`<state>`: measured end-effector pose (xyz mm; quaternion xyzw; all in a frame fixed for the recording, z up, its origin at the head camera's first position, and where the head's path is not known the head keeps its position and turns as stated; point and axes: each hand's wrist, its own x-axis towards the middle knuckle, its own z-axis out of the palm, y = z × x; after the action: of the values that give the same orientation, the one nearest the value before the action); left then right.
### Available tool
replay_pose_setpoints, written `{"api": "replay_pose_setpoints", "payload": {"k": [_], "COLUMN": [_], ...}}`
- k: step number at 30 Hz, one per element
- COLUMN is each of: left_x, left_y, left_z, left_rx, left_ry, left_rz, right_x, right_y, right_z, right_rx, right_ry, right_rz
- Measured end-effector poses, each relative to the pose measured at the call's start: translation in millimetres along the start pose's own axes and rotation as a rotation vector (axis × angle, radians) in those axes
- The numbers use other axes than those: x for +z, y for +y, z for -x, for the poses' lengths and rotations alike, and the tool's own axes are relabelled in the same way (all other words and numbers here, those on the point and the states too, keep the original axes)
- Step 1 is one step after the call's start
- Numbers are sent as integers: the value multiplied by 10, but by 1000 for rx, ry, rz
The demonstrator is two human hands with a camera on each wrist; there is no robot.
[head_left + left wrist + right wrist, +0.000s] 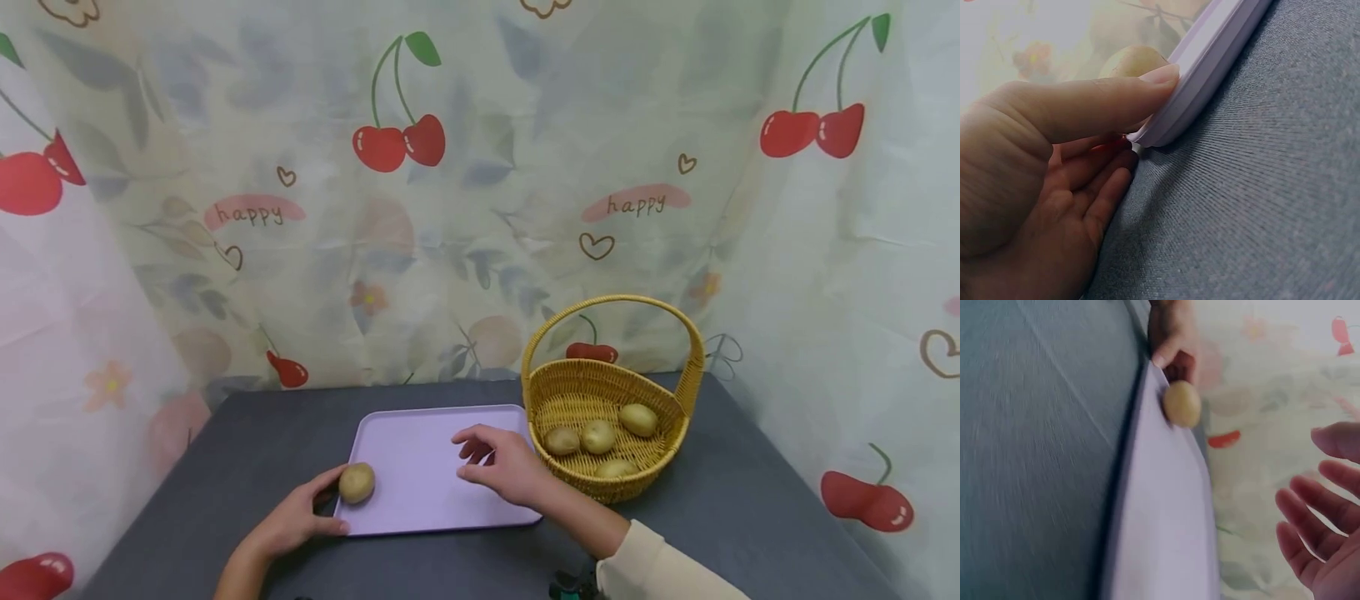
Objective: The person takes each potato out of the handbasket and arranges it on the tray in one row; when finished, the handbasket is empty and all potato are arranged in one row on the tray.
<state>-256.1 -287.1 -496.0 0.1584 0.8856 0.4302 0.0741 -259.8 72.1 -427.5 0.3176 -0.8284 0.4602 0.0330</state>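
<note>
A lilac tray lies on the table with one potato at its left end. My left hand holds the tray's near left corner. In the left wrist view its thumb presses the rim, while the other fingers sit behind the corner, their tips partly hidden. Over the right part of the tray hovers my right hand, with loosely bent fingers and nothing in them. The right wrist view also shows this hand apart from the tray and the potato.
Just right of the tray stands a woven basket with a tall arched handle and several potatoes inside. Dark grey cloth covers the table. A patterned curtain hangs behind and along both sides.
</note>
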Motion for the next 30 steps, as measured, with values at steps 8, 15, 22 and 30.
{"api": "replay_pose_setpoints", "payload": {"k": [8, 15, 22, 30], "left_x": [1, 4, -1, -4], "left_y": [1, -10, -13, -12], "left_z": [11, 4, -9, -4], "left_rx": [-8, 37, 15, -4], "left_ry": [11, 12, 12, -4], "left_rz": [-16, -20, -19, 5], "right_x": [-621, -1141, -1482, -1730], "right_y": [-55, -26, 168, 560], "right_z": [81, 133, 120, -9], "right_rx": [9, 56, 157, 296], "right_ry": [-11, 66, 65, -118], "right_rz": [64, 124, 150, 149]}}
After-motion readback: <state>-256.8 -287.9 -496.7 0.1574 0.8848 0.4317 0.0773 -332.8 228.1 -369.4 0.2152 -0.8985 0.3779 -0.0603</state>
